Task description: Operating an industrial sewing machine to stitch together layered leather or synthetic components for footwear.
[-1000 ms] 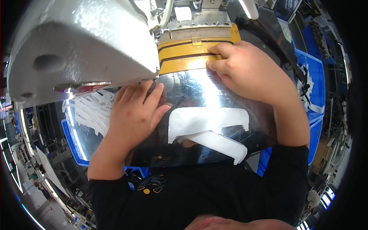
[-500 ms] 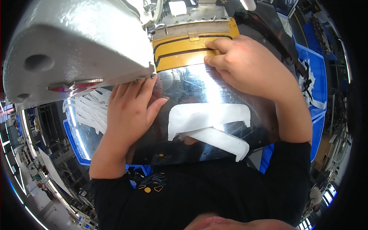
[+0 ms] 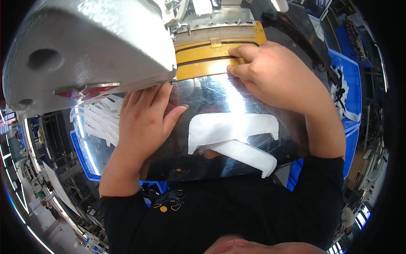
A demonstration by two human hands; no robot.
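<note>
A yellow template plate with long dark slots lies under the head of a white sewing machine. The thumb and a finger of my right hand press on its right part, spread apart. The plate's left end is hidden behind the machine head. My left hand lies flat on the shiny metal table, thumb out to the side, with some fingertips by the machine's lower edge. Closer to me are two white curved cut pieces, one partly over the other.
A pile of white strips lies left of my left hand. Blue bins stand at the table's right, one with white and black scraps. Another blue bin edge shows at left. A metal bracket sits behind the plate.
The yellow template plate has slid slightly left with my right hand, and its curved slot end is now behind the machine head. My left hand stays nearly still. The view has shifted a little.
</note>
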